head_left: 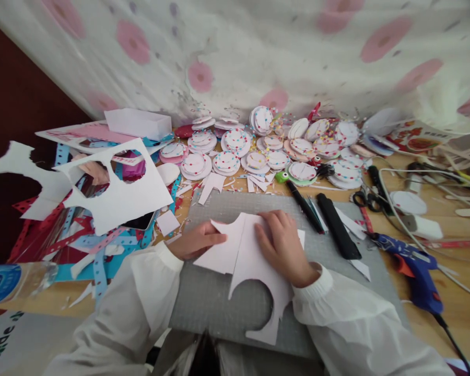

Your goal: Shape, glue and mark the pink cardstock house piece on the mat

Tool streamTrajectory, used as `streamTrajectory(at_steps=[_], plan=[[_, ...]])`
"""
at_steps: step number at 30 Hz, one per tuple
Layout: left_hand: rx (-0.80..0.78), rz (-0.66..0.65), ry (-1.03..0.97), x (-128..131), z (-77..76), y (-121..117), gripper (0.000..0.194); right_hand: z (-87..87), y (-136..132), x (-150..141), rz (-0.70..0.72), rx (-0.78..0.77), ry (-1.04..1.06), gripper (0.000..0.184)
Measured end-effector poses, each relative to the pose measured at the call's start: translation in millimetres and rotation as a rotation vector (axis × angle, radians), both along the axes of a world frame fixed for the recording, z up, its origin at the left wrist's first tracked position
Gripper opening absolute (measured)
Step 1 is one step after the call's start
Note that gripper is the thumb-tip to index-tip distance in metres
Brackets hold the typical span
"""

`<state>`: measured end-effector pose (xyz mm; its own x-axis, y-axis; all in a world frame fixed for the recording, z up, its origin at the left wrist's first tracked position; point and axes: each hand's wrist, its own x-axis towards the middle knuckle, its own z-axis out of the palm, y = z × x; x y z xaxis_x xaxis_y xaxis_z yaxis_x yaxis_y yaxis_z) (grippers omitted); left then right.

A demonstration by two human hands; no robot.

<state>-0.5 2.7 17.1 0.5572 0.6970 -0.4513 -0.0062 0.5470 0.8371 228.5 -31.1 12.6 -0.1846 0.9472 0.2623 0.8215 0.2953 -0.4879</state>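
White foam board offcuts (254, 271) with curved cut-outs lie on a grey cutting mat (203, 308). A straight line divides them between my hands; whether it is a cut or an overlapping edge, I cannot tell. My left hand (198, 239) grips the left part, thumb on top and fingers underneath. Over the right part my right hand (284, 248) lies palm down, its fingers apart and pressing on the board. Beyond it on the mat are a black pen (303, 204) and a black utility knife or case (338, 224).
A blue glue gun (411, 266) and scissors (366, 200) lie at the right. Stacked white discs with coloured beads (226, 163) line the back. Cut-out board scraps (133, 196) and ribbons pile up at the left, near a plastic bottle (19, 282).
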Motion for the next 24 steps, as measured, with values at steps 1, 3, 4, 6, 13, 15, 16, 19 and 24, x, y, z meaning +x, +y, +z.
streamTrajectory(at_steps=[1,3,4,6,13,15,16,19,24], plan=[[0.023,-0.027,0.082,0.4,0.8,-0.2,0.048,0.1,-0.6,-1.3,0.032,-0.007,-0.002,0.025],[0.066,-0.045,0.221,1.0,2.7,-0.9,0.045,0.9,-2.4,-4.5,0.090,-0.024,-0.008,0.028],[0.104,-0.002,0.274,1.4,3.6,-1.4,0.043,1.5,-3.4,-6.0,0.106,-0.031,-0.012,0.029],[0.129,0.057,0.325,2.3,4.6,-2.7,0.041,2.7,-4.9,-8.0,0.113,-0.037,-0.021,0.032],[0.106,0.067,0.246,4.3,4.9,-4.6,0.035,4.0,-4.9,-7.8,0.098,-0.022,-0.036,0.032],[0.086,0.060,0.232,4.3,5.5,-4.4,0.035,3.8,-4.9,-7.9,0.097,-0.015,-0.023,0.030],[0.070,0.058,0.231,4.3,6.0,-4.3,0.036,3.6,-5.0,-8.1,0.097,-0.012,-0.015,0.029],[0.017,0.059,0.248,4.6,7.4,-3.4,0.037,2.9,-5.2,-7.8,0.098,-0.015,0.000,0.028],[-0.057,-0.014,0.068,1.5,6.1,1.0,0.033,-0.3,-0.7,1.6,0.013,0.003,0.019,0.028]])
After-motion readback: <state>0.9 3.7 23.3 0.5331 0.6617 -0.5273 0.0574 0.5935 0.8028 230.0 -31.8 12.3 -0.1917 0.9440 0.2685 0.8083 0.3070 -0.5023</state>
